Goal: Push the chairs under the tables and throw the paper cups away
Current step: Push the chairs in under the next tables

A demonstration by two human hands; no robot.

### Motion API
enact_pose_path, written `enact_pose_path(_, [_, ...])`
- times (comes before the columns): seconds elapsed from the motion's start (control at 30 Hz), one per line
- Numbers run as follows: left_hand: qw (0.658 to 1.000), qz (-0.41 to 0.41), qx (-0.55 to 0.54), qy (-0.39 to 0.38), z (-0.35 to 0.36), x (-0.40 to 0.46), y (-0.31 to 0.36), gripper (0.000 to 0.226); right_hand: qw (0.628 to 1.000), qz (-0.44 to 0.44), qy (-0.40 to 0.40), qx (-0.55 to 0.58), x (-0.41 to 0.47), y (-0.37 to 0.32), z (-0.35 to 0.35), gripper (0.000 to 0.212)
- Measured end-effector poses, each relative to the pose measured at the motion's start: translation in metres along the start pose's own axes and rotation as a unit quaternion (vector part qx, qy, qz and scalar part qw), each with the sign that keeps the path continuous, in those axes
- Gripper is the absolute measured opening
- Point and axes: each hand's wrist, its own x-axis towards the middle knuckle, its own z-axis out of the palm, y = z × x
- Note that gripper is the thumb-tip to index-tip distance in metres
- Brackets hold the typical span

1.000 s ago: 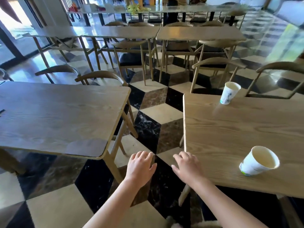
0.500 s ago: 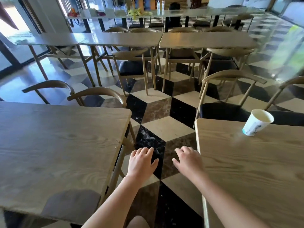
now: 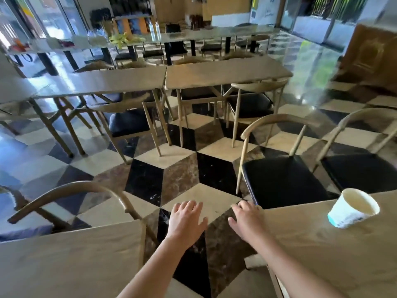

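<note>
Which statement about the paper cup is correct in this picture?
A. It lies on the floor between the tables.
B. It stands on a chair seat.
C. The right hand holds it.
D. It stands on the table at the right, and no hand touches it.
D: the paper cup stands on the right table, apart from the right hand and the left hand, both open and empty.

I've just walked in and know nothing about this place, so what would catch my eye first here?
Probably the two bare hands, left hand and right hand, stretched out empty over the bold checkered floor in the aisle between two wooden tables. Next, the white paper cup standing on the right table, with a black-seated chair pulled out just beyond that table.
</note>
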Motion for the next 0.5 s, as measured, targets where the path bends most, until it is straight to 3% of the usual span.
enact_pose_path(0.3, [0.999, 0.051, 0.011, 0.007, 0.008, 0.197, -0.027, 0.047, 0.998, 0.038, 0.055, -0.012, 0.169, 0.055, -0.021, 0.032])
enact_pose_path(0.5, [1.000, 0.016, -0.007, -0.014, 0.026, 0.306, -0.033, 0.039, 0.999, 0.031, 0.042, 0.007, 0.277, 0.099, -0.035, 0.034])
